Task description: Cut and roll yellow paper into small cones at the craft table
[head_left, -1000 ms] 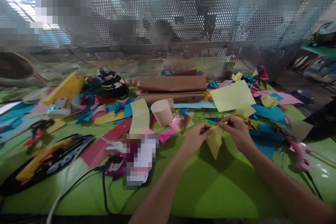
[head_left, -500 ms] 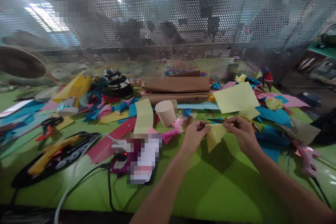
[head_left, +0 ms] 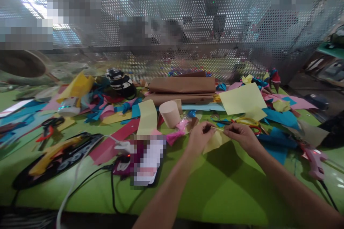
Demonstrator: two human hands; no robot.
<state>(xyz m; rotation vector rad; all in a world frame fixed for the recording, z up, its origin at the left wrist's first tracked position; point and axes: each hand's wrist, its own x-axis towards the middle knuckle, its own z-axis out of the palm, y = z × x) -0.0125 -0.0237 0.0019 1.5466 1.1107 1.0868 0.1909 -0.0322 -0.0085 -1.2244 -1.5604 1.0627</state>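
A small piece of yellow paper (head_left: 217,141) hangs between my two hands, above the green tabletop. My left hand (head_left: 200,136) pinches its upper left edge with thumb and fingers. At the upper right edge, the fingertips of my right hand (head_left: 240,135) are closed on the same paper. Yellow-handled scissors (head_left: 248,122) lie just beyond my right hand. A pink paper bow (head_left: 177,133) and an upright beige paper roll (head_left: 170,113) are to the left of my left hand. The paper's exact folds are partly hidden by my fingers.
A pink glue gun (head_left: 315,161) rests at the right. On the left are a phone (head_left: 149,161), a purple power strip (head_left: 122,166) with cords, orange-handled scissors (head_left: 48,128) and a black tray (head_left: 29,177). Brown paper (head_left: 182,86) lies behind, before a perforated metal screen (head_left: 193,10).
The yellow paper has tilted and swung left and nearer the table between my hands. My right hand has shifted slightly left and down, showing more of the yellow scissors behind it.
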